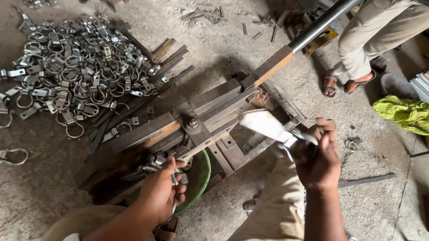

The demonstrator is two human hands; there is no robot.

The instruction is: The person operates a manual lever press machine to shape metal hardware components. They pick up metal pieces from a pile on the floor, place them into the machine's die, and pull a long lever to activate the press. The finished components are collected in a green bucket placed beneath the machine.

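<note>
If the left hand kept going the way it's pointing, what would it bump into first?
The left hand points up and slightly right, gripping small metal pieces. Straight on, it would probably first meet the bolted pivot of the lever press, though depth is hard to judge.

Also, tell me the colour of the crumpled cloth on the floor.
Bright yellow-green; the cloth shows in the head view, right side.

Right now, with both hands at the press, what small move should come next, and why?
Probably seat the ring clip in the left hand onto the press. That hand holds clips at its near end, the right hand grips a flat strip beside it, and finished clips lie piled to the left.
</note>
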